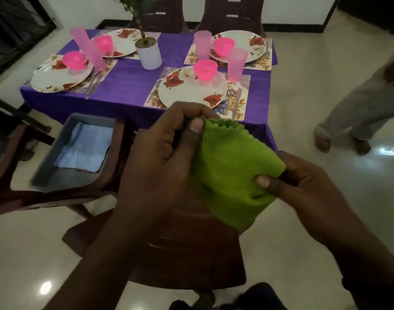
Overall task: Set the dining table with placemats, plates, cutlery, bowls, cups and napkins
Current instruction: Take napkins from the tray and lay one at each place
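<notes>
A folded green napkin (231, 168) is held in front of me, above a wooden chair. My left hand (164, 148) pinches its top left edge between thumb and fingers. My right hand (303, 182) pinches its right corner. Beyond them stands the table under a purple cloth (124, 86), with floral placemats, flowered plates, pink bowls and pink cups at each place. The nearest plate (187, 90) carries a pink bowl (205, 69), with a pink cup (236, 63) beside it and a spoon and knife (235, 101) on its placemat.
A grey tray (57, 168) holding a light blue napkin (84, 148) sits on a chair seat at the left. A white plant pot (149, 53) stands mid-table. Another person's legs and bare feet (343, 135) are on the tiled floor at the right.
</notes>
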